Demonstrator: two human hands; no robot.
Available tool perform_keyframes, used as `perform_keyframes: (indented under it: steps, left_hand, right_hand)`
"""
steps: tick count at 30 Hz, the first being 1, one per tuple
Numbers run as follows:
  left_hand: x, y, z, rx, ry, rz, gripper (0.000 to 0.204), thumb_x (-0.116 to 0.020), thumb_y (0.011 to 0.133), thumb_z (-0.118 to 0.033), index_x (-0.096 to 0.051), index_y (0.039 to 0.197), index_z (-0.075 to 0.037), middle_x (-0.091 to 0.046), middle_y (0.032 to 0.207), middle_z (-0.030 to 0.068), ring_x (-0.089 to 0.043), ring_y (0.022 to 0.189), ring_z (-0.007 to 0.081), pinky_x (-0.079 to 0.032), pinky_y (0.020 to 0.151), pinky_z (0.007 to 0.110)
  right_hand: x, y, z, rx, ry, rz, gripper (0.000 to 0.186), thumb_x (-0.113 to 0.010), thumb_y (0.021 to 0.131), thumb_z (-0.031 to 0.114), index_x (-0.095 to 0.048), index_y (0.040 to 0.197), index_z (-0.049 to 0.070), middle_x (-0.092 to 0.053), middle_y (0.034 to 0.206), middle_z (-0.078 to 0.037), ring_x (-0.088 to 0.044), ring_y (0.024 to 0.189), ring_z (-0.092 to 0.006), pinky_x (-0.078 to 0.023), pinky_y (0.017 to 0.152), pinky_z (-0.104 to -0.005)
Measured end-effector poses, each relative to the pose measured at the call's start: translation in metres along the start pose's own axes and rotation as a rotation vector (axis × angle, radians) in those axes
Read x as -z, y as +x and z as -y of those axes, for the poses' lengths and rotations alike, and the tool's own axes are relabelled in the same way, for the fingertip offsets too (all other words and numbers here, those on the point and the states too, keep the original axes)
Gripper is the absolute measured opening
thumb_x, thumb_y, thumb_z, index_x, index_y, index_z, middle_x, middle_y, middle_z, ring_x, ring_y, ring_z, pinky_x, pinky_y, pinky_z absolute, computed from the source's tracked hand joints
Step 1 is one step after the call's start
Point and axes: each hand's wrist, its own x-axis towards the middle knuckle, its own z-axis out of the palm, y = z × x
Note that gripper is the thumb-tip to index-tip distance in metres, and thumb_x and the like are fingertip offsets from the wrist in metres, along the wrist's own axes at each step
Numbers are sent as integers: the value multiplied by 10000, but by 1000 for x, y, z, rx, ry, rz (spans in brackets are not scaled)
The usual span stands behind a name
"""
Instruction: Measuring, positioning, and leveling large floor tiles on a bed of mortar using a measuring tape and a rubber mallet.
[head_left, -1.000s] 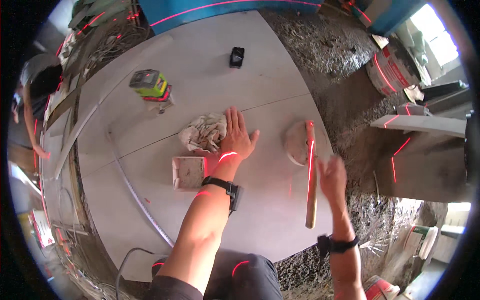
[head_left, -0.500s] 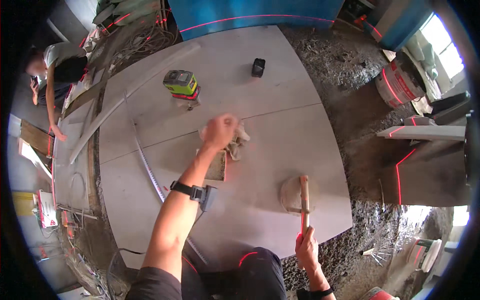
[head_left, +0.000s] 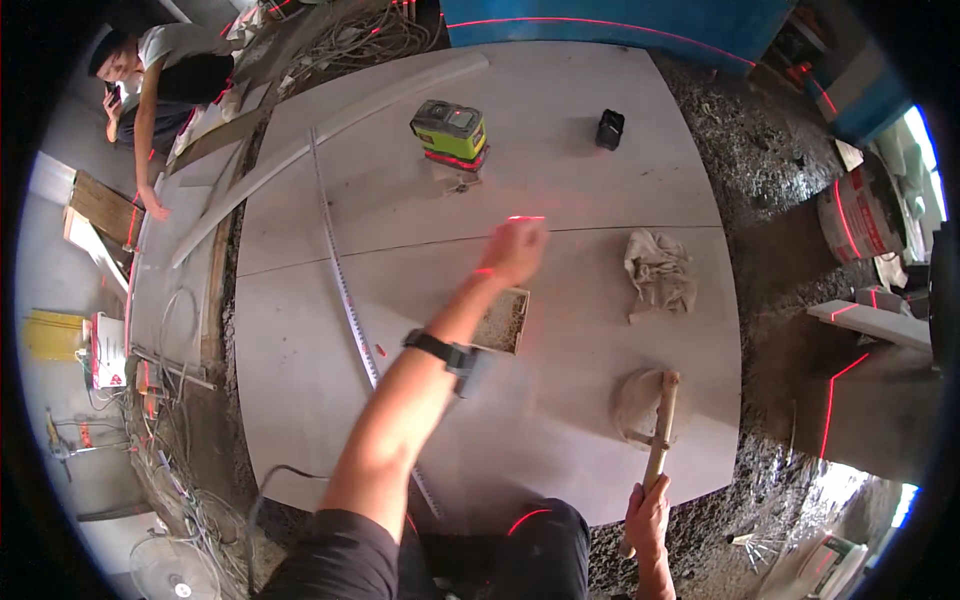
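Left hand (head_left: 513,252): centre of frame, blurred, just beyond a small square box (head_left: 521,325); cannot tell whether the fingers are open or closed, or whether anything is in them. Right hand (head_left: 649,515): lower right of centre, closed around the lower part of the wooden handle of a mallet (head_left: 661,430). Handle slants up and slightly right; round pale head lies over the near right part of the grey slabs (head_left: 560,430).

Crumpled cloth (head_left: 660,275) on the slabs, right of centre, well apart from both hands. Green-and-black laser level (head_left: 450,132) at upper centre; small black object (head_left: 610,130) to its right. Measuring strip (head_left: 352,315) runs down left of the box. Another person (head_left: 190,75) at upper left, one arm reaching down.
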Motion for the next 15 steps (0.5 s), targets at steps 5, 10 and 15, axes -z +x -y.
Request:
perform_keyframes:
  steps: [5, 10, 15]
  left_hand:
    - [62, -52, 152, -138, 347, -77, 518, -460, 1029, -330, -473, 1455, -35, -392, 1547, 178, -330, 1449, 344, -262, 1190, 456]
    - [51, -63, 151, -109, 322, -24, 540, -493, 1005, -328, -488, 1437, -4, -356, 1585, 185, -270, 1483, 417, -239, 1198, 537]
    - [-2, -71, 131, 94, 323, -310, 498, -526, 949, -248, -535, 1365, 27, -401, 1541, 232, -299, 1453, 466, -262, 1169, 592]
  right_hand:
    - [-10, 5, -6, 53, -31, -22, 267, -536, 965, 107, -353, 1134, 12, -580, 703, -260, -595, 654, -516, -444, 554, -587]
    - [-7, 4, -8, -1, -68, -11, 260, -533, 964, 98, -354, 1130, 8, -573, 716, -273, -592, 662, -507, -451, 557, -570]
    - [-14, 3, -18, 52, -74, -63, 253, -523, 977, 121, -356, 1127, 2, -555, 735, -271, -583, 661, -496, -444, 572, -565]
